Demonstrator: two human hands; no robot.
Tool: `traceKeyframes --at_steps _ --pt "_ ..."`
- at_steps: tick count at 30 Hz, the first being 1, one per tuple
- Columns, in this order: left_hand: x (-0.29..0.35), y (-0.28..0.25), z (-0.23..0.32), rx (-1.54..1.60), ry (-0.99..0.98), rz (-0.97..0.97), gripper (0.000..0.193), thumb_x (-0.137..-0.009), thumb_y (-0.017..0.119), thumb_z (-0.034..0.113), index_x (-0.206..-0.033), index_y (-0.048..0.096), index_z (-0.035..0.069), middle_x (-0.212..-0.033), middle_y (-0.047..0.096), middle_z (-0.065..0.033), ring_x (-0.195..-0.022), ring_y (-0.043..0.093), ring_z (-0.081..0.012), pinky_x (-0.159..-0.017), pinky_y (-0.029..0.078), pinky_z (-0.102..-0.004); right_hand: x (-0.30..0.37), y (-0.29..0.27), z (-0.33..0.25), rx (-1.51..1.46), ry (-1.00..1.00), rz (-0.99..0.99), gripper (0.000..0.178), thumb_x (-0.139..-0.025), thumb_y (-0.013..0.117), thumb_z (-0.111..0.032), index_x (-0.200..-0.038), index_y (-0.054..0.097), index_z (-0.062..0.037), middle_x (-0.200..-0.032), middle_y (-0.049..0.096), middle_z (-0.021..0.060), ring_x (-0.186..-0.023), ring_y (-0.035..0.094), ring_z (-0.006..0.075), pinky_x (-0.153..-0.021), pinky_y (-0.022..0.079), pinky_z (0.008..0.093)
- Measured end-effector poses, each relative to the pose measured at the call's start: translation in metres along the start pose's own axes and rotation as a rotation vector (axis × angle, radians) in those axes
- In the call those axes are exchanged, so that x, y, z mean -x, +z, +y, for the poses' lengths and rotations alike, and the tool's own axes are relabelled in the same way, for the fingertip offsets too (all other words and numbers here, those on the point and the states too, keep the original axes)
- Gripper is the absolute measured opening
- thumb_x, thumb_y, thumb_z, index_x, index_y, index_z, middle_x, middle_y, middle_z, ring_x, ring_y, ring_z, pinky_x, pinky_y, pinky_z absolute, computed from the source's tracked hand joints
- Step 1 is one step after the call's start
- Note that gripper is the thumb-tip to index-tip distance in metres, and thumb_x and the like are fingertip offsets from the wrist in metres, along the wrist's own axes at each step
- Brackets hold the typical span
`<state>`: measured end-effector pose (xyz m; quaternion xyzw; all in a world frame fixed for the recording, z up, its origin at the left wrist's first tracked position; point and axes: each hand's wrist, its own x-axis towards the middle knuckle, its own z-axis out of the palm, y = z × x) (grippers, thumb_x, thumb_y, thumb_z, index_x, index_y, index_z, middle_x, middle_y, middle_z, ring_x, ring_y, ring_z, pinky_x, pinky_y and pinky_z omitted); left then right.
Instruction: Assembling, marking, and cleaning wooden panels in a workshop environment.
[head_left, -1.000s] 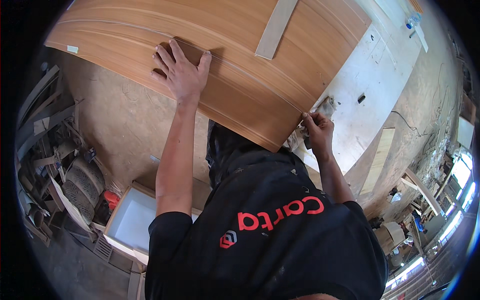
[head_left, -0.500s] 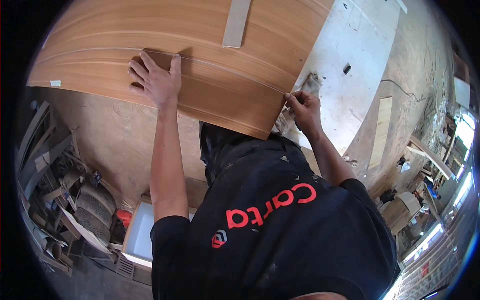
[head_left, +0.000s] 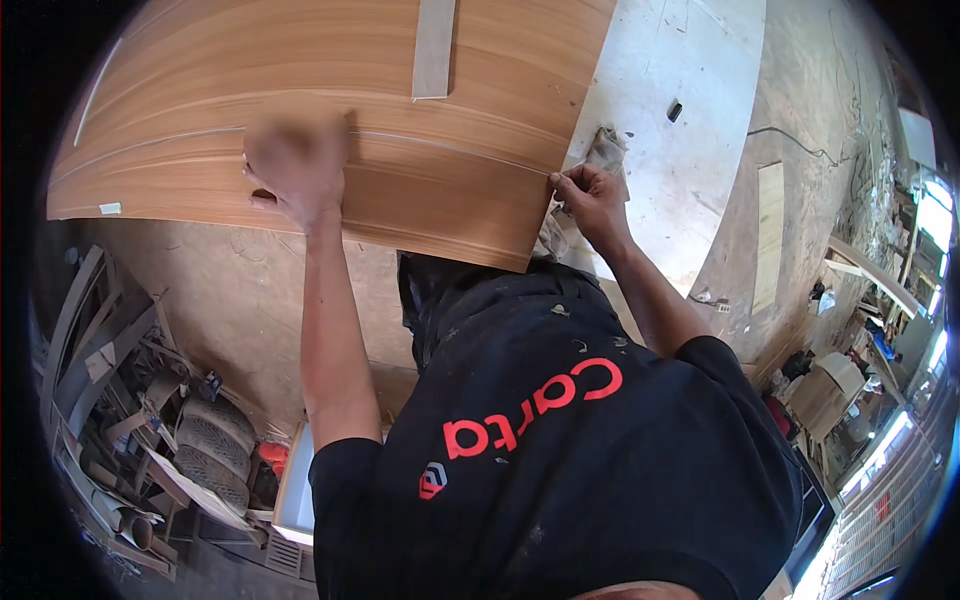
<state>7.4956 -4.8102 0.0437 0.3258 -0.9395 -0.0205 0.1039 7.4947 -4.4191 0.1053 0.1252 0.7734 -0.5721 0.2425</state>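
A large wood-grain panel (head_left: 480, 195) lies in front of me, its right corner close to my waist. Across it runs a thin white strand (head_left: 430, 143), curving in the view from the far left to the right edge. At that edge my right hand (head_left: 592, 203) pinches the strand's end between thumb and fingers. My left hand (head_left: 305, 185) rests over the panel along the strand's line, palm down. Its upper fingers are blurred, but the lower ones show stretched and apart. Farther off, a pale narrow strip (head_left: 433, 50) lies on the panel.
Right of the panel is a stained white sheet (head_left: 690, 170) with a small black object (head_left: 675, 110) and a crumpled rag (head_left: 607, 150). Beyond lies a wooden slat (head_left: 769, 235). Offcuts (head_left: 85, 330) and stacked curved pieces (head_left: 215, 440) crowd the left, near a light-coloured box (head_left: 293, 500).
The view has shifted, so the panel sits slightly farther left in it. My left hand's fingers have become blurred. My right hand keeps its pinch at the panel's edge.
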Motion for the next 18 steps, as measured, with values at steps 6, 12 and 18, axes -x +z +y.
traceKeyframes --at_steps 6,12,18 --pt "0.0 0.005 0.0 -0.01 -0.029 0.032 0.104 -0.086 0.05 0.085 -0.158 0.036 0.011 -0.164 0.03 -0.025 -0.15 0.028 -0.045 -0.112 0.023 -0.067 -0.003 0.001 0.008 -0.045 -0.025 0.01 0.02 -0.098 0.07 -0.014 -0.086 0.069 0.0018 -0.071 0.065 0.0059 -0.059 0.056 0.0115 -0.057 0.048 0.0241" --pt "0.0 0.005 0.0 -0.006 -0.036 0.014 0.104 -0.086 0.05 0.084 -0.159 0.036 0.011 -0.165 0.029 -0.0247 -0.15 0.028 -0.0447 -0.113 0.023 -0.0679 -0.004 0.001 0.018 -0.044 -0.05 0.008 0.019 -0.098 0.07 -0.015 -0.088 0.069 0.0017 -0.071 0.065 0.0055 -0.06 0.056 0.0108 -0.057 0.048 0.0235" --pt "-0.003 0.001 0.002 -0.022 -0.089 -0.125 0.107 -0.088 0.045 0.086 -0.163 0.028 0.011 -0.168 0.019 -0.0276 -0.155 0.015 -0.0464 -0.114 0.021 -0.069 -0.006 0.001 0.024 -0.007 -0.044 0.031 0.021 -0.098 0.073 -0.018 -0.092 0.069 0.002 -0.074 0.067 0.0068 -0.063 0.059 0.0114 -0.059 0.049 0.0226"
